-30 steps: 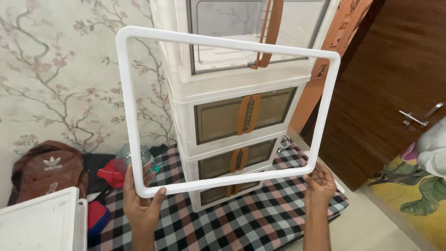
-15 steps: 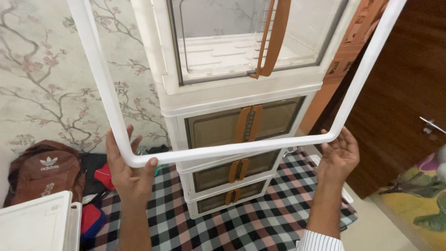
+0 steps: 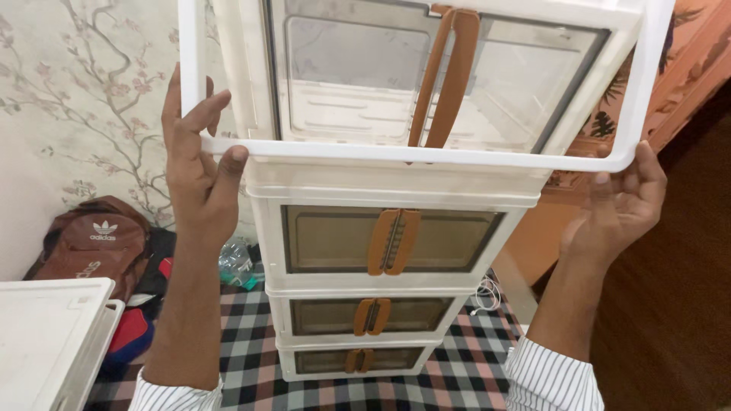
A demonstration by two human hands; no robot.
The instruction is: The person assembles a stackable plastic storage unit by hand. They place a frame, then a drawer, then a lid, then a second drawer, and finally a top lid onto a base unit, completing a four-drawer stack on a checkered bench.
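Home bedroom: floral wallpaper, backpack, checked bedsheet.

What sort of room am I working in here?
Most likely a bedroom or living space at home: floral wallpaper, a brown backpack on the checked cloth, and a stacked storage cabinet.

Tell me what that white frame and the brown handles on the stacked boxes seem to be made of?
The white frame looks like moulded plastic: smooth, faintly glossy, with rounded corners and one even colour. The left hand and right hand grip its lower corners. The brown handles on the stacked boxes look like leather or imitation leather: flat, matte strips, though I cannot tell which.
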